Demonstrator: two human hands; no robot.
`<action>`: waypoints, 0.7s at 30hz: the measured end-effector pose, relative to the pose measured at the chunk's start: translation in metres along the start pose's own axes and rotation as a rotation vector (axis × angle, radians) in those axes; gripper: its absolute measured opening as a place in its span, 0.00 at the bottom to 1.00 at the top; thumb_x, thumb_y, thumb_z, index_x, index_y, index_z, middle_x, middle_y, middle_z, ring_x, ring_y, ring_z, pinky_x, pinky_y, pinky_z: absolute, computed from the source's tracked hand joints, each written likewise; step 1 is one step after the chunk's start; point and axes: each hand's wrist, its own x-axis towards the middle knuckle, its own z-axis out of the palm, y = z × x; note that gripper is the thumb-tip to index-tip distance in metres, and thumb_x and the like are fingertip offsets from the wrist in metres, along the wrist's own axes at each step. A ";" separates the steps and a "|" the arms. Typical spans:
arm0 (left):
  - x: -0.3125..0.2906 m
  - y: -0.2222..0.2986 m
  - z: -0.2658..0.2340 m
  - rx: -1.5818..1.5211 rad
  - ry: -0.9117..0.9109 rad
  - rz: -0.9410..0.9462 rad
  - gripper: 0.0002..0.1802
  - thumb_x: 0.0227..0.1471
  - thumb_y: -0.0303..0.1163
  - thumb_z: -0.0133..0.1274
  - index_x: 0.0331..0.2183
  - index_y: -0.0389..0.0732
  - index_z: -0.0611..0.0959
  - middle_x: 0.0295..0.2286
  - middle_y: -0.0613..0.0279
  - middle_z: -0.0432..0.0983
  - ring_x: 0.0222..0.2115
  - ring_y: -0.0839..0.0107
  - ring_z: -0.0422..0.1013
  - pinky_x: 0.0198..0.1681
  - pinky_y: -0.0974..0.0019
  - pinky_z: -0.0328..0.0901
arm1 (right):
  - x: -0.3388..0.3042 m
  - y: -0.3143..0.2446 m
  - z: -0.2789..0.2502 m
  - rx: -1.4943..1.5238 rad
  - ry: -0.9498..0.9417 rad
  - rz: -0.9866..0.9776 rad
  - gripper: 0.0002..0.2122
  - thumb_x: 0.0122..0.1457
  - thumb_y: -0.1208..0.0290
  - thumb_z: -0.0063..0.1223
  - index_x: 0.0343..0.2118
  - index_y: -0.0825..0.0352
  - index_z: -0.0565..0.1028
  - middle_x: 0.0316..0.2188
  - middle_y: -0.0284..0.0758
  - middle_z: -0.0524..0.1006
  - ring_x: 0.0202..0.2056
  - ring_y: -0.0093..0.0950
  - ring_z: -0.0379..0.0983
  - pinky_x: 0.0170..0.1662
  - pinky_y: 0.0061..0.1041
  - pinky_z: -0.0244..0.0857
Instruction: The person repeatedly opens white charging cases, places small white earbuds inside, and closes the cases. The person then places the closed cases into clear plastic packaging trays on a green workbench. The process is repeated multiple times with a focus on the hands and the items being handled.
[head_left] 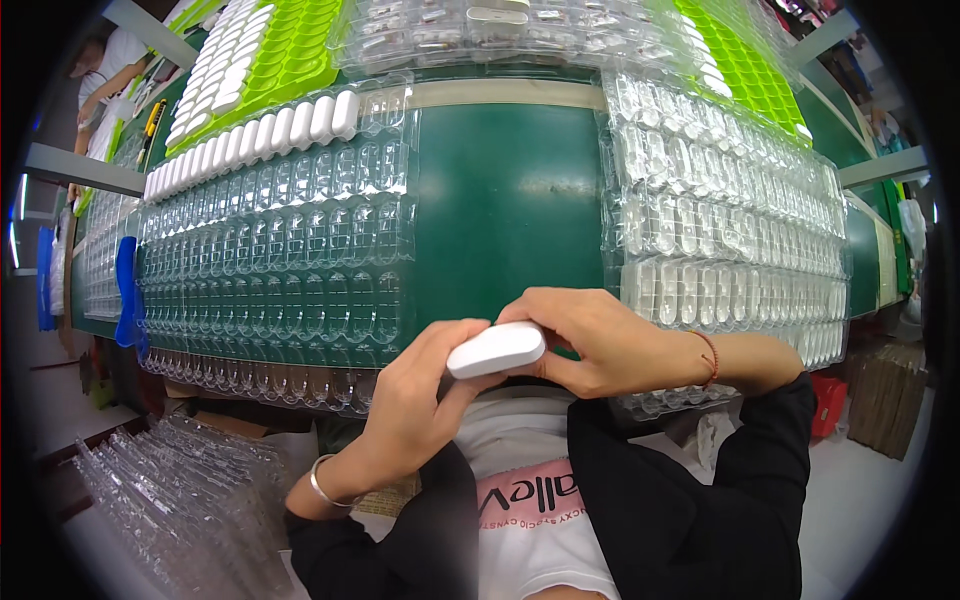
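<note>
Close to my body, above the table's near edge, both hands hold a small white rounded case (497, 349). My left hand (413, 392) is closed around its left end, thumb and fingers on opposite sides. At the right end, my right hand (585, 342) grips it with bent fingers. The case is tilted a little, with its smooth side showing. Beyond my left hand lies a clear plastic tray (290, 245) with rows of oval pockets. Its farthest row carries several white cases (270, 133) standing side by side.
Another clear tray (725, 215) on the right has glossy pockets; their contents are hard to make out. Lime green trays (290, 50) with white cases stand at the back, flanking stacked clear trays (420, 30). A blue strip (126, 290) edges the left tray. Another person (115, 70) is far left.
</note>
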 end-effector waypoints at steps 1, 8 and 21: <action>-0.002 0.002 -0.003 0.058 -0.043 0.014 0.21 0.49 0.24 0.62 0.45 0.35 0.77 0.37 0.50 0.78 0.36 0.56 0.78 0.37 0.62 0.73 | 0.000 0.001 0.001 0.000 -0.031 -0.034 0.11 0.56 0.72 0.56 0.41 0.70 0.72 0.31 0.44 0.77 0.32 0.43 0.77 0.35 0.39 0.70; -0.022 -0.001 0.000 -0.177 -0.113 -0.215 0.20 0.51 0.22 0.61 0.46 0.32 0.75 0.39 0.48 0.80 0.39 0.63 0.80 0.43 0.66 0.71 | -0.005 0.001 0.008 0.068 -0.108 -0.085 0.12 0.56 0.77 0.52 0.43 0.73 0.71 0.33 0.46 0.77 0.35 0.46 0.76 0.37 0.41 0.69; 0.010 -0.020 0.000 0.018 -0.098 -0.038 0.25 0.39 0.14 0.52 0.44 0.32 0.75 0.35 0.47 0.77 0.34 0.50 0.76 0.38 0.59 0.72 | 0.005 0.020 0.014 -0.079 0.076 -0.134 0.15 0.46 0.83 0.52 0.40 0.73 0.71 0.30 0.44 0.74 0.34 0.44 0.73 0.37 0.39 0.67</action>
